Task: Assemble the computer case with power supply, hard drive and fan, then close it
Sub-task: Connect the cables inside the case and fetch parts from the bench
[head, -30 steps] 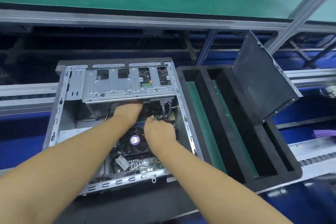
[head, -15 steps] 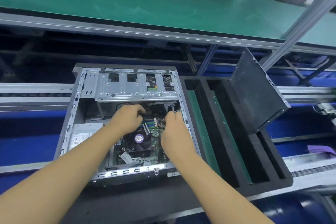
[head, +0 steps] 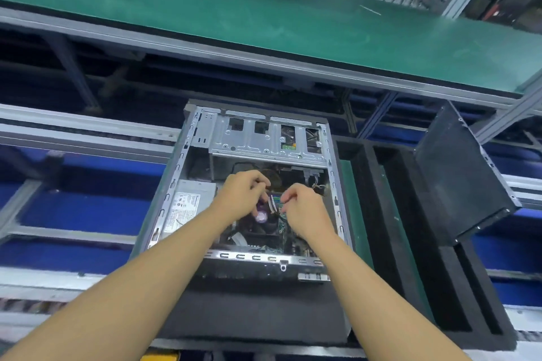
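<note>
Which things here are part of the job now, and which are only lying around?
Part of the job: computer case, power supply, fan, side panel, left hand, right hand.

Lying around: black foam tray, green shelf.

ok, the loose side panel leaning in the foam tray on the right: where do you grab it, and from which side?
Take the side panel by its raised upper edge, reaching from above and the right. It stands tilted in the black foam tray, lower edge down in a slot, so only the top and right edges are free. The open computer case blocks the left. Likely needs both hands, since it is broad and flat.
</note>
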`<action>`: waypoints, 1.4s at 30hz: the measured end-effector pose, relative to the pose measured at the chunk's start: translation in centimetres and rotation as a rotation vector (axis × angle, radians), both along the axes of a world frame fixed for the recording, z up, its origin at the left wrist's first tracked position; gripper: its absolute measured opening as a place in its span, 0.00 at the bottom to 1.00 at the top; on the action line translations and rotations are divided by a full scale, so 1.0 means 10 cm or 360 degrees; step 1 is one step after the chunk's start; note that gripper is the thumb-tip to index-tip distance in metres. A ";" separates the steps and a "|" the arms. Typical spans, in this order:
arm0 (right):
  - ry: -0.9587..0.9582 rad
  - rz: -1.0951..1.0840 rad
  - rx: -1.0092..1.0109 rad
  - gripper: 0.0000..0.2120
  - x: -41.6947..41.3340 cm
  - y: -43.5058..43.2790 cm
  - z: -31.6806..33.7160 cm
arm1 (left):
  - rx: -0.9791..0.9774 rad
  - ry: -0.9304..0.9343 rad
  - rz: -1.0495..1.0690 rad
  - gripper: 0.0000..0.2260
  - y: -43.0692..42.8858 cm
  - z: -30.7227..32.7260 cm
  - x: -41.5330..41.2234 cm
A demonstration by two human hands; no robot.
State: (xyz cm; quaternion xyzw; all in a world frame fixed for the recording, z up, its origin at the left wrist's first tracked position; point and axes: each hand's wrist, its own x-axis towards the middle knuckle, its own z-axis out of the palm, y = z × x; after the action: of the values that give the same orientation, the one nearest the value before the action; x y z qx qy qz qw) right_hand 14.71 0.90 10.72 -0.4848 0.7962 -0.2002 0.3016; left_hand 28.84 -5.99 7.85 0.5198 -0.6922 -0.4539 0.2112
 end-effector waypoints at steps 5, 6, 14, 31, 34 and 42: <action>-0.0047 0.0454 0.0033 0.14 0.40 -0.08 0.15 | -0.0059 -0.0012 0.0300 0.10 0.19 0.14 0.13; -0.0057 0.0516 0.0028 0.13 0.46 -0.08 0.17 | -0.0072 0.0001 0.0367 0.10 0.23 0.16 0.15; -0.0312 0.0652 -0.0028 0.13 0.69 -0.02 0.14 | -0.0092 0.0251 0.0911 0.11 0.54 0.15 0.44; -0.0770 0.1502 0.0059 0.13 2.78 0.58 0.06 | -0.0052 0.0549 0.2127 0.12 2.04 0.23 2.31; -0.0771 0.1609 0.0159 0.11 3.30 0.76 -0.02 | -0.0055 0.0499 0.2274 0.12 2.33 0.17 2.75; -0.0729 0.1743 0.0357 0.12 4.66 1.21 -0.29 | 0.0150 -0.0378 0.2291 0.09 3.01 -0.27 4.23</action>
State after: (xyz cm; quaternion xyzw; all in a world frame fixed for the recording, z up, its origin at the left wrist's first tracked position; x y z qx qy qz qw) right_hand 61.35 12.97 7.77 -0.7340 0.3619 -0.0299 0.5739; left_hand 71.14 24.12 5.14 0.9004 -0.1771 -0.1726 0.3581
